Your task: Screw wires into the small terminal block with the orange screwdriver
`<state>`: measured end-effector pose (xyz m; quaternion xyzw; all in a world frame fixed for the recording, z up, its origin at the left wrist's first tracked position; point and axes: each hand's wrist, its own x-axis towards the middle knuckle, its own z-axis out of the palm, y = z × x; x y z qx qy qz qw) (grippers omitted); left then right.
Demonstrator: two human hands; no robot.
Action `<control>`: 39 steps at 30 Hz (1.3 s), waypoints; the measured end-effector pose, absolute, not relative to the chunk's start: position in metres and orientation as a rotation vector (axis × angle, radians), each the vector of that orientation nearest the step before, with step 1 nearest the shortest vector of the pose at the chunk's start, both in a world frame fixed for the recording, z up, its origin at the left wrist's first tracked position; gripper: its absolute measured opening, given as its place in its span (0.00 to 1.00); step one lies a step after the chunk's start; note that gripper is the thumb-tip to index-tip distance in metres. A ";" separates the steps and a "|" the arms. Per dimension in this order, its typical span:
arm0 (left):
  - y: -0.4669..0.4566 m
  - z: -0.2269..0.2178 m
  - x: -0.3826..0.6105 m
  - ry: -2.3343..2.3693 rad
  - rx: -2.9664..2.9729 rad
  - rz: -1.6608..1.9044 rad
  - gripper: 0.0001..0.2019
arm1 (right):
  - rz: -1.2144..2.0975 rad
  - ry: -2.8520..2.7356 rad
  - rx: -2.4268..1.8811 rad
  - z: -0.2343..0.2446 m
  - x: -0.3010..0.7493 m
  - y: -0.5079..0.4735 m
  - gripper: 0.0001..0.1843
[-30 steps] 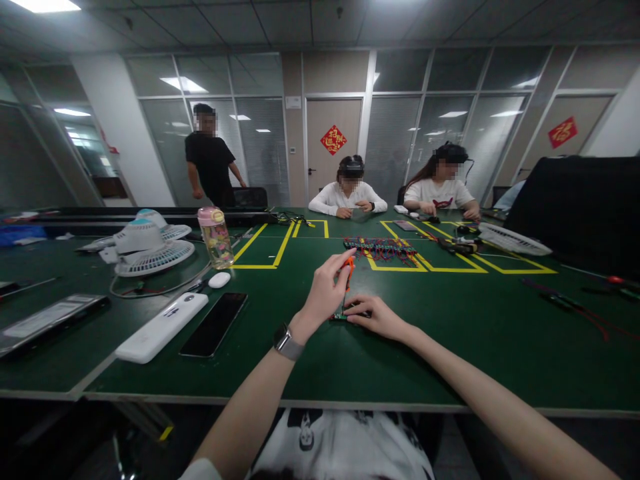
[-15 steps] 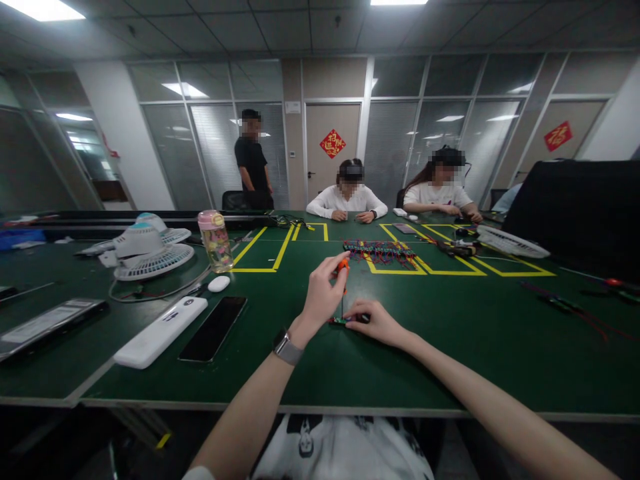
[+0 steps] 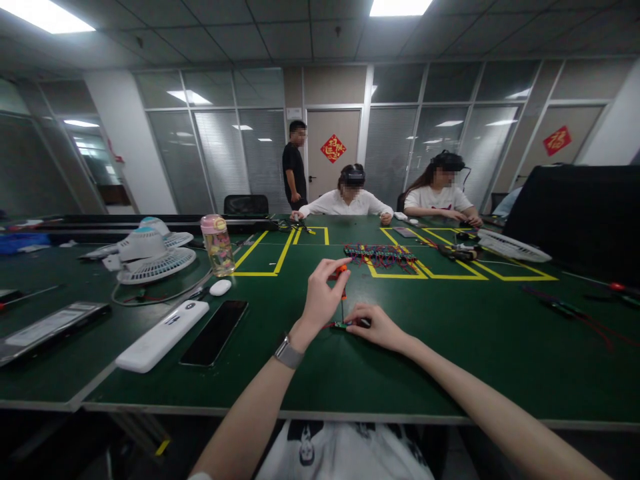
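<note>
My left hand [image 3: 325, 293] is closed around the orange handle of a screwdriver [image 3: 343, 285], which stands upright with its thin shaft pointing down. The shaft's lower end meets a small green circuit board [image 3: 340, 325] lying on the green table [image 3: 280, 393]. From the right, my right hand [image 3: 375, 323] pinches the board's right end between thumb and fingers, low against the tabletop. A bit of red wire shows at the board's left end. The exact spot under the screwdriver tip is too small to make out.
Beyond my hands lies a row of wired circuit boards [image 3: 380, 253]. On the left are a black phone [image 3: 215, 333], a white power bank [image 3: 163, 337], a white earbud case [image 3: 221, 287], a bottle [image 3: 217, 245] and a fan [image 3: 155, 260]. More wired boards [image 3: 555, 301] lie right. Two people sit opposite.
My hands keep the same hold on the screwdriver and board. The standing person has walked right, and the seated person in the middle has spread both arms outward. The view has tilted slightly up.
</note>
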<state>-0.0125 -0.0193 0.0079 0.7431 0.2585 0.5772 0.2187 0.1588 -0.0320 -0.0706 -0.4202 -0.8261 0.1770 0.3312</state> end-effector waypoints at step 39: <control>-0.018 0.009 -0.013 0.699 2.012 1.554 0.12 | 0.447 -2.149 -1.109 -0.071 0.159 -0.032 0.06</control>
